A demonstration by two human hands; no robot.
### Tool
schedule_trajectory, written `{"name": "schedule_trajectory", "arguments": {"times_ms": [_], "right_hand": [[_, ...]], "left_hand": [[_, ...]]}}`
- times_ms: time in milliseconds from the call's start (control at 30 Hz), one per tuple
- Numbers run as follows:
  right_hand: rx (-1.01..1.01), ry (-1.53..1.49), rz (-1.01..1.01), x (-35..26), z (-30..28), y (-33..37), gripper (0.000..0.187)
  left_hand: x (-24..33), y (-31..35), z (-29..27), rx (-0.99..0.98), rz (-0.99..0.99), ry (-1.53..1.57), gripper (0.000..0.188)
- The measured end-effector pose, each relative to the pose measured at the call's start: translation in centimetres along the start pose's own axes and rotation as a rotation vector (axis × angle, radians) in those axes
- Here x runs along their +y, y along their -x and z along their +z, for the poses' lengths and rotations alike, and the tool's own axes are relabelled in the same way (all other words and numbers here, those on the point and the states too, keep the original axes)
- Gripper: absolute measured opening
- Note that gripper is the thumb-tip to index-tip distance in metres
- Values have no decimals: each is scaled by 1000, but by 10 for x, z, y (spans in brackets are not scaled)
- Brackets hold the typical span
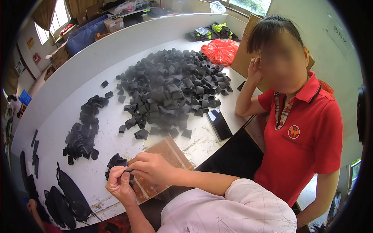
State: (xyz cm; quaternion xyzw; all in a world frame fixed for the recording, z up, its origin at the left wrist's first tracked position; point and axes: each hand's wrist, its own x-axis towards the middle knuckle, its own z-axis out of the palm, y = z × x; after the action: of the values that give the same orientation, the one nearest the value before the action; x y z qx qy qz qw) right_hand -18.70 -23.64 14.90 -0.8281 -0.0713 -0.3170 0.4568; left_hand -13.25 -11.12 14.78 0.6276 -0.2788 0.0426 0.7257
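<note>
Both hands meet at the table's near edge over a small black piece (128,171), pinched between their fingertips. It looks like a short fabric loop, but the fingers cover most of it. My left hand (119,187) grips it with thumb and fingers, while my right hand (152,167) pinches it from the right. Just behind the left fingers lies a small cluster of black pieces (116,160). Under and beside the right hand is a brown, see-through-looking sheet (167,149). Farther back spreads a large heap of short black tube-like pieces (171,87).
Flattened black pieces (82,136) form a band at the left. Black elongated pouches (74,196) lie at the near left. A phone (219,124) and a red plastic bag (220,52) are right of the heap. A person in a red shirt (307,132) leans on the table's right side.
</note>
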Motion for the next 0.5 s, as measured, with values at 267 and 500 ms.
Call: {"name": "schedule_trajectory", "arguments": {"times_ms": [267, 500], "right_hand": [[39, 6, -37, 9, 9, 7, 11], [48, 51, -19, 6, 7, 8, 11]], "left_hand": [[5, 3, -3, -70, -29, -140, 7], [1, 2, 0, -37, 24, -185, 11]]}}
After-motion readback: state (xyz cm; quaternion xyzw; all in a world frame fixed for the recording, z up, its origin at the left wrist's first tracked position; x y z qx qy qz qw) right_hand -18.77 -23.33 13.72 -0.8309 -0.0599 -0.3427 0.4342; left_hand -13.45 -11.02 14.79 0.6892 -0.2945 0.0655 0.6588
